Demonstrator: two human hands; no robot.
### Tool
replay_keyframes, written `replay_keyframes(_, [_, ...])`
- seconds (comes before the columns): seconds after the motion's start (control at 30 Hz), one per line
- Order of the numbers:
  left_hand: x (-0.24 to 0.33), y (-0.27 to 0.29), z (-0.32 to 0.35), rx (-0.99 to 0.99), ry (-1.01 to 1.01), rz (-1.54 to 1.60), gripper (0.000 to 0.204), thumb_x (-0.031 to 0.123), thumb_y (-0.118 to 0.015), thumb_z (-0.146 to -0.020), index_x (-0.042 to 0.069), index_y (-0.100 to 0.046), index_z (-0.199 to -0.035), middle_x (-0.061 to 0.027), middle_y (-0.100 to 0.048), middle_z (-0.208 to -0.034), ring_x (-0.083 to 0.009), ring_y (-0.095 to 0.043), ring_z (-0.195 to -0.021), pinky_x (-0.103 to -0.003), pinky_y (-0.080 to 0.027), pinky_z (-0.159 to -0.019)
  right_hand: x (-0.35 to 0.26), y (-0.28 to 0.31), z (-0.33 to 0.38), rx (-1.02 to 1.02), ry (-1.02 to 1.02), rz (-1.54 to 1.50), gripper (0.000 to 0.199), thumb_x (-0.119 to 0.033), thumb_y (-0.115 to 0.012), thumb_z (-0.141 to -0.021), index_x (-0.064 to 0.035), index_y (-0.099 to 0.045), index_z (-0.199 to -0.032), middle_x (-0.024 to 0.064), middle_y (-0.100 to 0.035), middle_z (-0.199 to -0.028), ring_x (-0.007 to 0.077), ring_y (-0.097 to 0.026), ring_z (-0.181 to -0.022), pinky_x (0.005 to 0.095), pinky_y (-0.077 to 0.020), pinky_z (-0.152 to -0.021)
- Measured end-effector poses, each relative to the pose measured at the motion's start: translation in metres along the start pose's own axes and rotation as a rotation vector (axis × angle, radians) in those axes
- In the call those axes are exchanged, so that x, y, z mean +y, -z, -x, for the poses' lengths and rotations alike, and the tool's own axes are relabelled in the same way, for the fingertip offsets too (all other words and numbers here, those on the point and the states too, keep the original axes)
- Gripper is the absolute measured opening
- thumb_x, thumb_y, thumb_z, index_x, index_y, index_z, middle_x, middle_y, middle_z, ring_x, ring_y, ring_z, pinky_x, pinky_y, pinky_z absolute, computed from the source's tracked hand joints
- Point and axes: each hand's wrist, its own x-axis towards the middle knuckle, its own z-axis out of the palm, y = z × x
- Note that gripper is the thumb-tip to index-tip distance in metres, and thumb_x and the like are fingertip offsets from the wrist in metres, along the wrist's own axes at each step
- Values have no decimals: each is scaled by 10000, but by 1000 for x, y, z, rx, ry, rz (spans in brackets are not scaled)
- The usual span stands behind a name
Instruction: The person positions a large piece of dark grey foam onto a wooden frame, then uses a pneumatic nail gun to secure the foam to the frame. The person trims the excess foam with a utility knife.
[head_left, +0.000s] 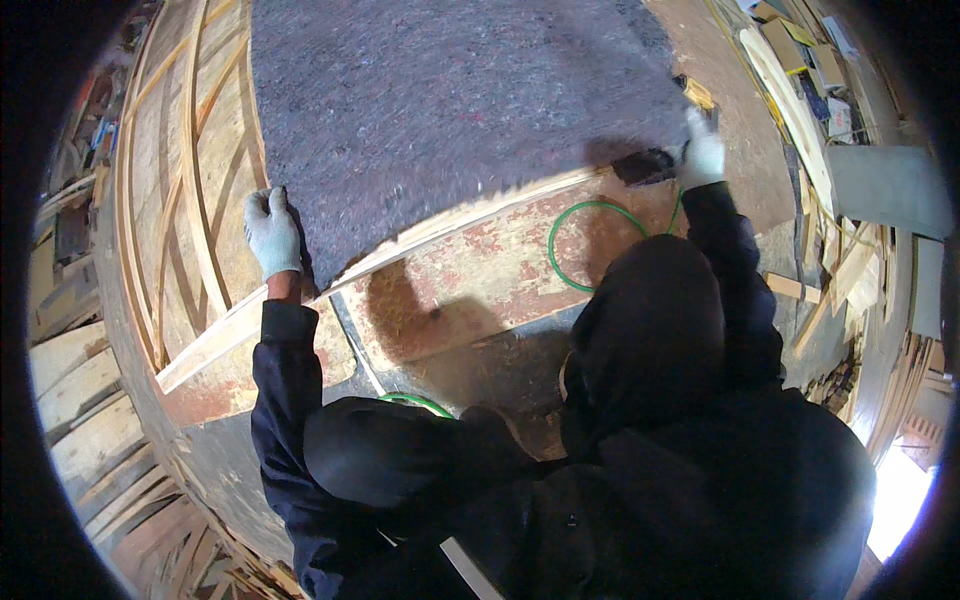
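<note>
A large dark grey felt sheet (460,110) is spread over a pale wooden frame. My left hand (272,235), in a light knitted glove, pinches the sheet's near left corner. At its near right corner, my gloved right hand (703,155) is closed on the edge, slightly smeared by motion. Just left of that hand is a dark patch (643,167); whether it is a turned flap or a tool is unclear. Along the sheet's near edge runs a wooden slat (470,220) of the frame. A yellow and black object (696,92) lies beyond my right hand.
A thin green hose (552,245) loops over the worn reddish board (450,290) and leads up toward my right hand. Bare frame slats (196,190) show at left. Stacked planks (85,400) lie far left; wood offcuts (850,275) and a grey panel (890,190) stand at right.
</note>
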Motion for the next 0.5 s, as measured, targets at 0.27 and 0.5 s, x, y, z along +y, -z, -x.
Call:
replay_keyframes(0.27, [14, 3, 7, -37, 67, 68, 192, 201, -670, -986, 12, -663, -950, -34, -624, -755, -112, -558, -661, -314, -465, -615, 28, -16, 63, 27, -583, -331, 403, -307, -659, -994, -49, -627, -1302, 102, -681, -1209, 274, -656, -1109, 455, -526, -983])
replay_keyframes(0.5, [10, -1, 1, -33, 90, 126, 203, 205, -664, -983, 7, -667, -946, -36, -635, -768, -126, -569, -678, -320, -471, -634, -3, -14, 52, -196, -642, -706, 484, -327, -596, -1019, -53, -548, -1416, 112, -670, -1297, 322, -644, -1181, 483, -490, -1066])
